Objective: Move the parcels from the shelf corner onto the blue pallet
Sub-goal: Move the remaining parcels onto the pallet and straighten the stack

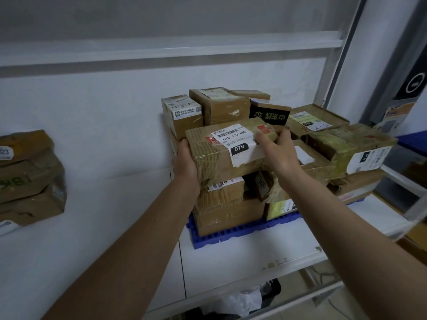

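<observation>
A brown taped parcel (pixel 221 158) with a white label reading 070 sits on top of a stack of cardboard parcels. My left hand (pixel 187 162) grips its left end. My right hand (pixel 277 151) grips its right end, fingers curled over the top edge. The stack stands on a blue pallet (pixel 231 234) lying on a white shelf. More parcels surround it: a tall box (pixel 182 116) at the back left, a box (pixel 221 107) behind, and a large taped parcel (pixel 355 148) to the right.
At the far left, worn brown parcels (pixel 27 176) are piled against the white wall (pixel 104 112). A white shelf surface (pixel 265 250) extends in front of the pallet. A metal shelf upright (pixel 342 54) rises at the right. A white bag (pixel 240 301) lies below.
</observation>
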A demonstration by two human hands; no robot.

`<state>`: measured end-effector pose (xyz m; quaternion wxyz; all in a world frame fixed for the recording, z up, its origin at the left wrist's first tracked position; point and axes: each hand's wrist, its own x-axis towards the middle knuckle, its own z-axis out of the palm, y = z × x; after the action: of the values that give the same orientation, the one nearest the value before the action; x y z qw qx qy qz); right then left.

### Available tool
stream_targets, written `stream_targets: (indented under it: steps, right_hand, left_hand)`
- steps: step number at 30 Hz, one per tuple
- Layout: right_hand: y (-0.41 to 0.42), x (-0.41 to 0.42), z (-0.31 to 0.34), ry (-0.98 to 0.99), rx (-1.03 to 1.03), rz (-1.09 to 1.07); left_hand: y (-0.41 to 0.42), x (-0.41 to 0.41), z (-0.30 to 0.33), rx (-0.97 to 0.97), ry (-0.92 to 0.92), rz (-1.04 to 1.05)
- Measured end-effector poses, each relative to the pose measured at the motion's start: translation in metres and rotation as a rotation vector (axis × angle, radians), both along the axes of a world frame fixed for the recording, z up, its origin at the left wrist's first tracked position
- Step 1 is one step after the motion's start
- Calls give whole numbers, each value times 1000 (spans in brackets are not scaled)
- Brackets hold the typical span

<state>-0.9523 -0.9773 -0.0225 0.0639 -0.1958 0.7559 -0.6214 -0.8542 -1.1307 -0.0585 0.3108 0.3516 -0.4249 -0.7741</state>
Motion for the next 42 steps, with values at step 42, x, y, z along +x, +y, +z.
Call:
stream_targets:
  steps: [42]
  right_hand:
    - [-142,238,-33,1077,789,844]
  left_hand:
    - [-57,310,-11,-1138,-1298,113]
